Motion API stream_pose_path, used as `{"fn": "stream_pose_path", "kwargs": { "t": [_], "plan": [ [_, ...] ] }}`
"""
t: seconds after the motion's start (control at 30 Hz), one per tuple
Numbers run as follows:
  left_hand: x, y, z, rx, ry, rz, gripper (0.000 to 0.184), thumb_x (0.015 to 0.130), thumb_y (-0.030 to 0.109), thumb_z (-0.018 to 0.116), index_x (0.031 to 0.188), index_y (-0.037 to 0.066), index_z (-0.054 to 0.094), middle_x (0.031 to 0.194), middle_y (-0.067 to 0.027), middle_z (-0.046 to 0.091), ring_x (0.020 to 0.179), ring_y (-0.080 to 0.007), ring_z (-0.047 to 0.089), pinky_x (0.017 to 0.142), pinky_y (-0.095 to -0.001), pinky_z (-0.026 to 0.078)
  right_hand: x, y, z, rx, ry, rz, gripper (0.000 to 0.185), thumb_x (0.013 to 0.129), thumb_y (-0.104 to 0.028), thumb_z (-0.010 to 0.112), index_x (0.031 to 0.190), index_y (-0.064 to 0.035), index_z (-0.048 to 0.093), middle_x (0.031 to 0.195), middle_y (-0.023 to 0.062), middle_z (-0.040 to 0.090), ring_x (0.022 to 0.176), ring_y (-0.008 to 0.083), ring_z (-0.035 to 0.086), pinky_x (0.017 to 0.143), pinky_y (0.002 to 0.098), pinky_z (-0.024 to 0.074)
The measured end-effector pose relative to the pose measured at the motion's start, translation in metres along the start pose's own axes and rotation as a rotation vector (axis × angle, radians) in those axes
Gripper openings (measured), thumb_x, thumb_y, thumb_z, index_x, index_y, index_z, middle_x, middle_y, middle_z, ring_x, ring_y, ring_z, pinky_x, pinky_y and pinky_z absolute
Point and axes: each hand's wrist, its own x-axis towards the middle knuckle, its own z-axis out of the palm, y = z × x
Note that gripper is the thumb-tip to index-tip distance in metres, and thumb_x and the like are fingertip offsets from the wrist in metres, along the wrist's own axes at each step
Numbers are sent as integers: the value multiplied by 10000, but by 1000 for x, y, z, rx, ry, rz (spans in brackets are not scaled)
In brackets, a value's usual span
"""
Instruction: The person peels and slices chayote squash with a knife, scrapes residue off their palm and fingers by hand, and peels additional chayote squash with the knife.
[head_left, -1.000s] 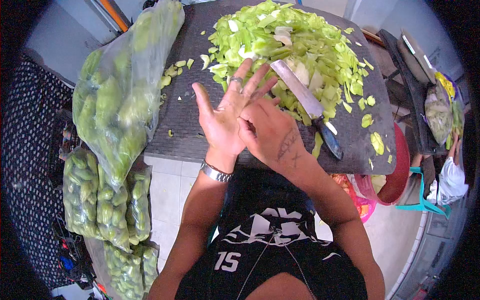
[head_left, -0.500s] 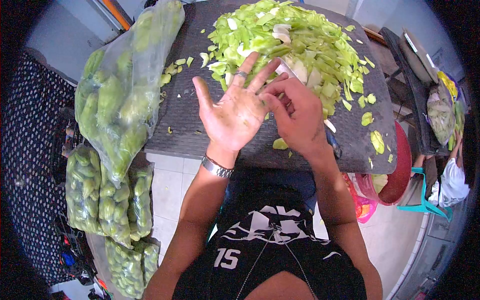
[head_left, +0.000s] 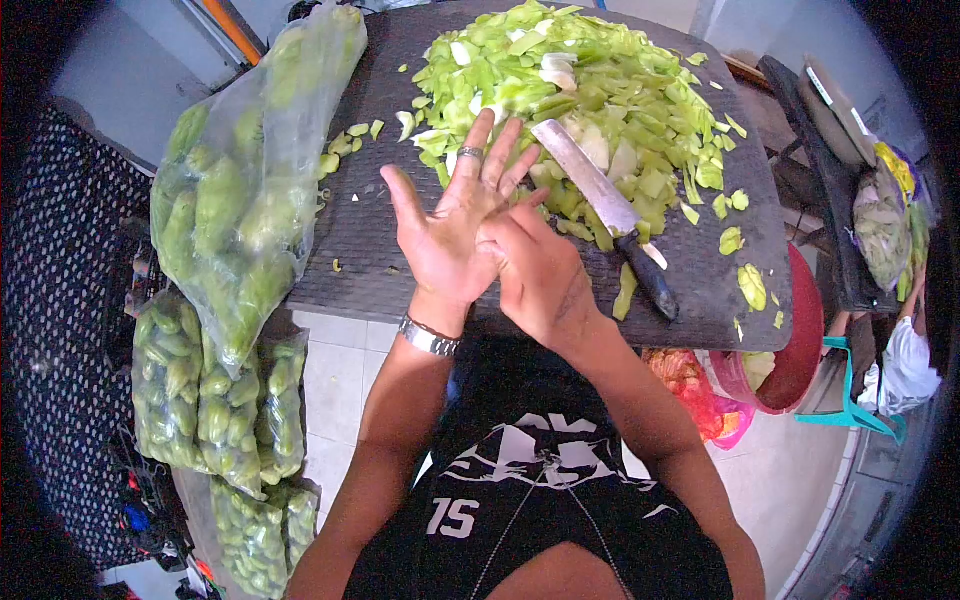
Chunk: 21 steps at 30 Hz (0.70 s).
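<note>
My left hand (head_left: 447, 228) is held palm up over the near part of the table, its fingers spread and a ring on one of them. The palm looks damp and stained. My right hand (head_left: 540, 268) grips the side of that palm, with the thumb pressed on it and the other fingers partly hidden behind. Just right of both hands lies a kitchen knife (head_left: 590, 180) with a black handle, its blade resting against the heap. That heap of sliced pale-green vegetable pieces (head_left: 610, 90) covers the far part of the dark woven-textured table (head_left: 370, 235).
At left stands a large clear bag of green vegetables (head_left: 225, 200), with several smaller bags (head_left: 165, 385) below it. Beneath the table's right corner are a red tub (head_left: 800, 340) and a red-and-pink plastic bag (head_left: 690, 390). Another person's white sleeve (head_left: 905, 365) shows far right, near a teal stool (head_left: 850, 400).
My right hand has moved left and down, from the little-finger side onto the left palm. The knife, mostly hidden before, is now in full view.
</note>
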Motion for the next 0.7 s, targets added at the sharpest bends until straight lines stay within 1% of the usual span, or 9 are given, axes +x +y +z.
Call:
{"fn": "stream_pose_path", "kwargs": {
  "t": [0.03, 0.07, 0.17, 0.2, 0.3, 0.4, 0.5, 0.6, 0.7],
  "plan": [
    [0, -1, -1, -79, -4, -13, 1220, 816, 935, 410, 1655, 83, 171, 1706, -212, 177, 1547, -459, 206, 1242, -616, 196, -2, -2, 1, 29, -2, 9, 172, 868, 24, 590, 1027, -21, 639, 969, 186, 634, 927, 421, 650, 788, 448, 545],
    [0, -2, -2, -156, -8, -25, 1215, 817, 927, 429, 1652, 80, 179, 1705, -218, 177, 1545, -466, 207, 1234, -635, 195, -1, 3, -1, 20, 6, -12, 139, 890, 11, 619, 1022, -20, 647, 923, 152, 638, 867, 354, 672, 752, 410, 543],
    [0, 3, -4, -369, -7, -45, 1206, 815, 898, 491, 1643, 71, 201, 1694, -246, 185, 1536, -490, 212, 1217, -656, 222, 3, 6, -16, 146, 62, 296, 116, 899, -74, 693, 1003, -27, 672, 921, 168, 667, 808, 356, 688, 729, 432, 560],
    [0, 4, -4, -441, -6, -43, 1203, 814, 888, 513, 1640, 68, 208, 1689, -256, 190, 1533, -497, 214, 1212, -657, 235, 4, 11, -16, 225, 133, 444, 98, 924, -104, 703, 970, -18, 686, 855, 157, 668, 730, 309, 682, 695, 406, 544],
    [1, 6, -2, -291, -18, -10, 1199, 815, 868, 544, 1636, 57, 216, 1679, -278, 200, 1533, -502, 211, 1200, -613, 304, 8, 16, -22, 234, 196, 466, 97, 924, -107, 706, 980, -28, 696, 857, 146, 672, 712, 288, 682, 687, 395, 544],
    [3, 5, -2, -314, -13, -12, 1200, 814, 868, 546, 1636, 58, 217, 1681, -277, 195, 1534, -500, 210, 1178, -578, 358, 6, 14, -17, 156, 140, 341, 111, 917, -105, 715, 996, -29, 696, 875, 139, 672, 705, 280, 680, 671, 384, 550],
    [2, 4, -4, -409, -27, -40, 1200, 815, 872, 540, 1639, 63, 213, 1690, -266, 176, 1535, -494, 214, 1172, -578, 362, 6, 12, -10, 107, 139, 276, 145, 894, -116, 743, 1003, -34, 696, 895, 129, 664, 689, 272, 674, 639, 380, 548],
    [2, 4, -14, -501, -139, -67, 1215, 803, 885, 538, 1642, 69, 209, 1699, -254, 159, 1540, -480, 213, 1165, -568, 373, 8, 4, -8, 58, 87, 283, 201, 857, -137, 788, 1007, -41, 696, 911, 119, 655, 675, 251, 671, 610, 375, 540],
    [1, 4, -10, -416, -127, -28, 1232, 792, 901, 528, 1650, 82, 196, 1702, -250, 149, 1550, -459, 198, 1165, -527, 388, 10, 0, -7, 73, 79, 343, 252, 817, -141, 829, 1006, -43, 694, 882, 111, 659, 668, 220, 667, 608, 339, 540]
  ]
}}
